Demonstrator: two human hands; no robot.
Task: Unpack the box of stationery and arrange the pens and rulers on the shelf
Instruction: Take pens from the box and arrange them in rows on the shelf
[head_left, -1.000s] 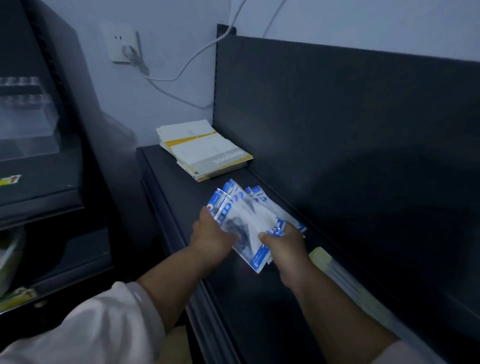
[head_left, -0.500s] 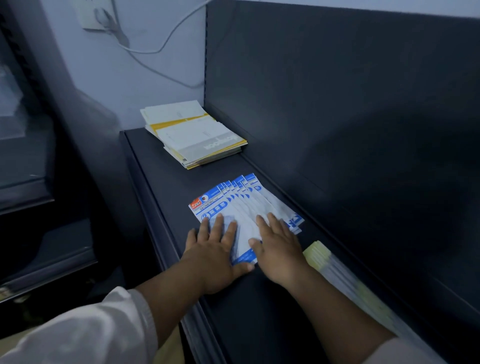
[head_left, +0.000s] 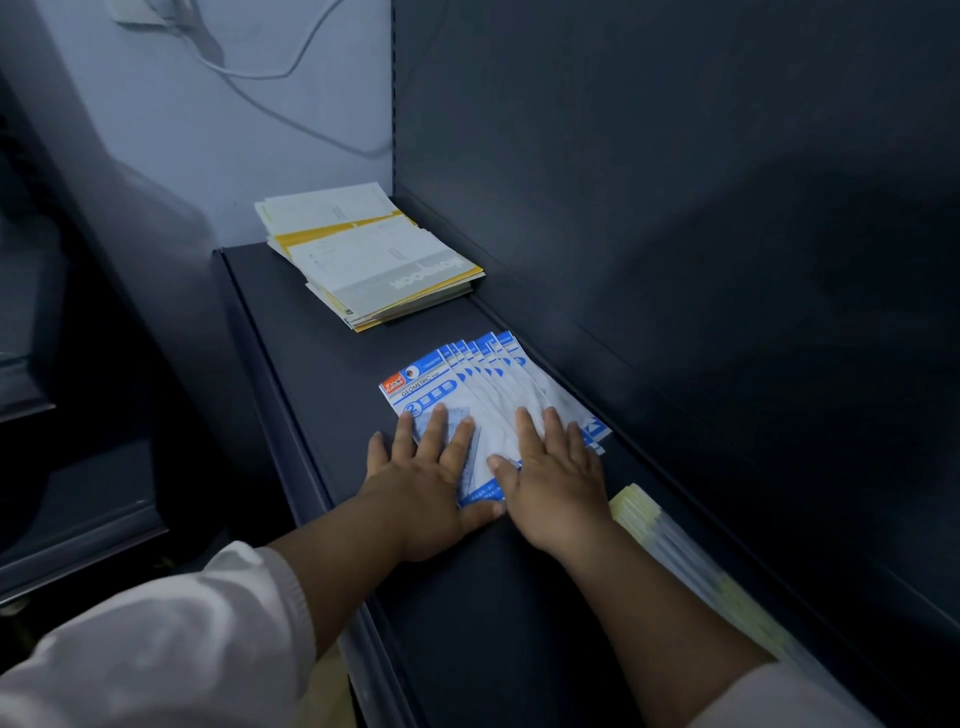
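Head view: both my hands lie flat on a fan of blue-and-white ruler packets (head_left: 467, 374) spread on the dark shelf (head_left: 311, 353). My left hand (head_left: 421, 478) presses the fan's near left corner, fingers straight and splayed. My right hand (head_left: 550, 483) lies open on its right side. I grasp nothing. I judge the flat press is there to pin the slippery sleeves, overlapped with each header showing. The fan sits mid-shelf, its right edge near the back panel (head_left: 675, 208). Farther off, a stack of paper pads (head_left: 374, 265) rests against that panel; near right, pale yellow packets (head_left: 654, 525) lie along it. Beyond is a grey wall with a white cable (head_left: 249, 73).
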